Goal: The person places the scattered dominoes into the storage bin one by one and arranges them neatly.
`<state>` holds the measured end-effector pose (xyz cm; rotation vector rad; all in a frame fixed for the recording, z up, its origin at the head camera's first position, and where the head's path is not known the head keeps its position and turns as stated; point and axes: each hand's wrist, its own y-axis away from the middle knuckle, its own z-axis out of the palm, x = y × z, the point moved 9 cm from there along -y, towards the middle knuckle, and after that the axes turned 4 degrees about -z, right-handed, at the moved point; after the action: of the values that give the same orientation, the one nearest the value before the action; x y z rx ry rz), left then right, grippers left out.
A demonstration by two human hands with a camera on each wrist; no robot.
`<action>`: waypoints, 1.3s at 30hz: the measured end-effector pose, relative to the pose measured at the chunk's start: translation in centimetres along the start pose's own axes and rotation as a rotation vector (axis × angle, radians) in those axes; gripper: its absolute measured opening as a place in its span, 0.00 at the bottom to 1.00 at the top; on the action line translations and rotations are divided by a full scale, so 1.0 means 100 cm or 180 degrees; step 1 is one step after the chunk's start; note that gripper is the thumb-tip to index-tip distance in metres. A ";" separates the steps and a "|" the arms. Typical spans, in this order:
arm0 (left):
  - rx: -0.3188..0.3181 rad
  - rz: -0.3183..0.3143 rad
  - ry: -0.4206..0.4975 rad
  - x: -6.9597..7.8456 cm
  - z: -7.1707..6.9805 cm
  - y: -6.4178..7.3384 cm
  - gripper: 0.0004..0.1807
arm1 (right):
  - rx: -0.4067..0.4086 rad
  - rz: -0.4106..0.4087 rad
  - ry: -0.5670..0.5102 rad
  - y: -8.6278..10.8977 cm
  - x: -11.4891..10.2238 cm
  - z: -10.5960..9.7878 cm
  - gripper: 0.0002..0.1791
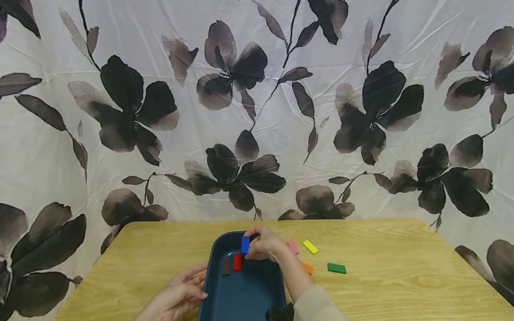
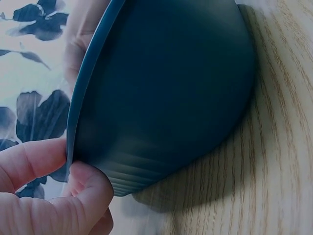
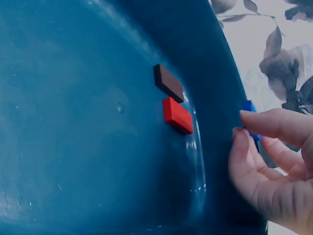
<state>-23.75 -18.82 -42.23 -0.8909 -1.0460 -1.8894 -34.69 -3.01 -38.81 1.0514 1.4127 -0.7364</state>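
Observation:
My right hand pinches a blue block between thumb and fingers, over the far end of a dark blue tub. In the right wrist view the blue block is partly hidden by the fingers. Inside the tub, a brown block and a red block lie side by side near the far wall. My left hand is at the tub's left side; in the left wrist view its thumb and a finger pinch the tub's rim.
Right of the tub, on the wooden table, lie a pink block, a yellow block, a green block and an orange block, partly covered by the right forearm. A flower-patterned sheet hangs behind the table.

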 end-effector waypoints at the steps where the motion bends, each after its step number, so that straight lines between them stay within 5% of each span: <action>1: -0.0016 0.0019 0.0001 0.001 0.001 0.000 0.44 | 0.0013 0.0001 0.0048 0.000 0.000 -0.002 0.30; 10: -0.0084 0.0070 -0.0031 0.006 0.003 0.001 0.45 | -0.0045 0.0036 0.0211 -0.003 0.006 0.003 0.29; 24: -0.0104 0.0009 0.0025 -0.002 0.001 0.000 0.43 | 0.0143 0.0178 0.1008 -0.002 0.024 0.006 0.27; 39: -0.0094 -0.0040 0.0055 -0.002 0.000 0.001 0.43 | 0.0084 0.0133 0.1223 -0.003 0.024 0.009 0.25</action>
<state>-23.58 -18.79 -42.36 -0.8851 -1.0178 -1.9243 -34.38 -3.50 -41.30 1.2873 1.7027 -0.5409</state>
